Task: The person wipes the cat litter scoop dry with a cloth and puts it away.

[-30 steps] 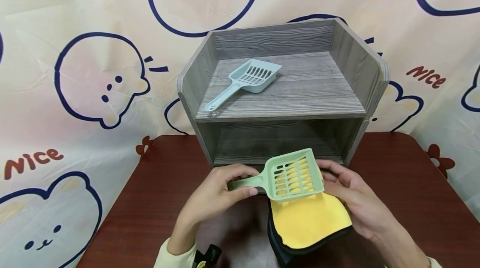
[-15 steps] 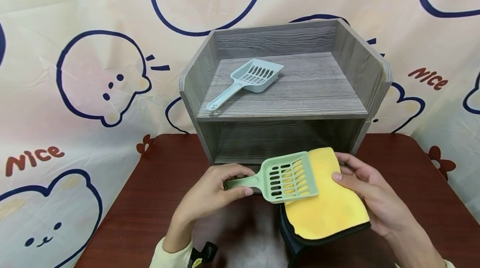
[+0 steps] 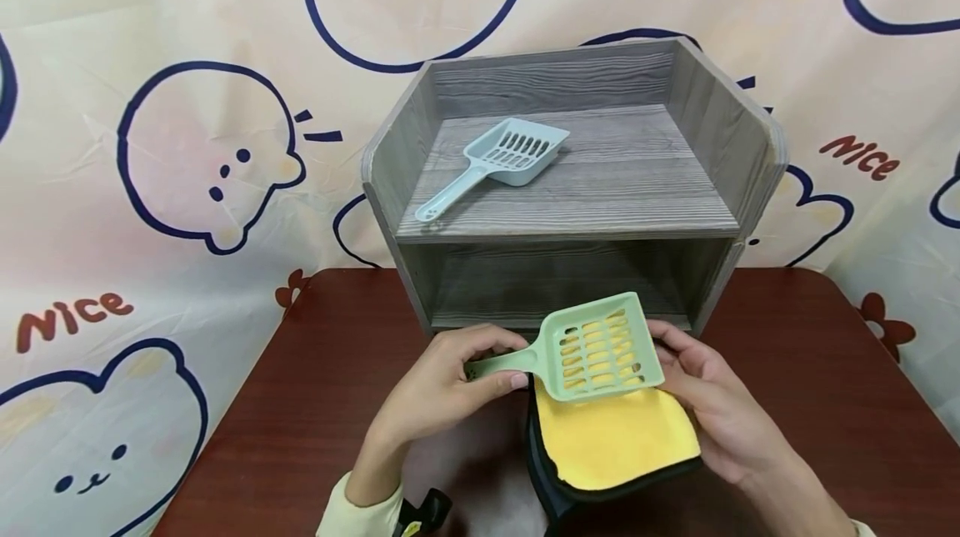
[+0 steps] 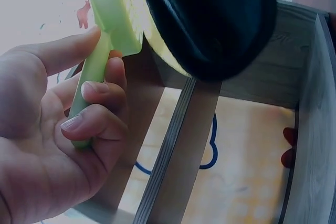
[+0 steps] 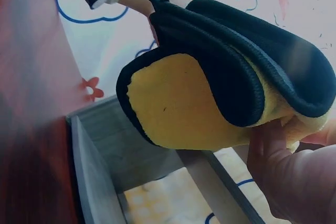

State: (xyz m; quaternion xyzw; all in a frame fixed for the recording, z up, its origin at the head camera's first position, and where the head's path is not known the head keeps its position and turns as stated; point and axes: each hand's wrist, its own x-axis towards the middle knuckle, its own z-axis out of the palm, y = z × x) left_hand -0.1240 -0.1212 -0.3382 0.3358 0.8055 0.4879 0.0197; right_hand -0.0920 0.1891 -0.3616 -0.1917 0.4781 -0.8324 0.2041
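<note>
My left hand (image 3: pixel 442 387) grips the handle of a light green litter scoop (image 3: pixel 552 370) with a slotted pan, fingers curled round it in the left wrist view. My right hand (image 3: pixel 712 404) holds a folded yellow cloth (image 3: pixel 618 441) with dark trim against the pan's underside and right edge. Yellow shows through most of the slots. From below, in the right wrist view, the cloth (image 5: pixel 173 103) hangs in folds with a dark strip (image 5: pixel 231 72) along its edge; the right thumb (image 5: pixel 270 145) presses into it. In the left wrist view the dark fold covers part of the scoop's far side.
A grey wood-grain two-tier shelf (image 3: pixel 637 187) stands on the dark red table (image 3: pixel 300 370) just beyond the hands. On its upper tier lies a light blue slotted scoop (image 3: pixel 513 174), handle toward the front left. A cartoon-printed curtain (image 3: pixel 247 12) hangs behind.
The cloth slides right past the pan's edge, then comes back left beneath it, with the right hand. The scoop shifts slightly left, then right again, and tilts a little.
</note>
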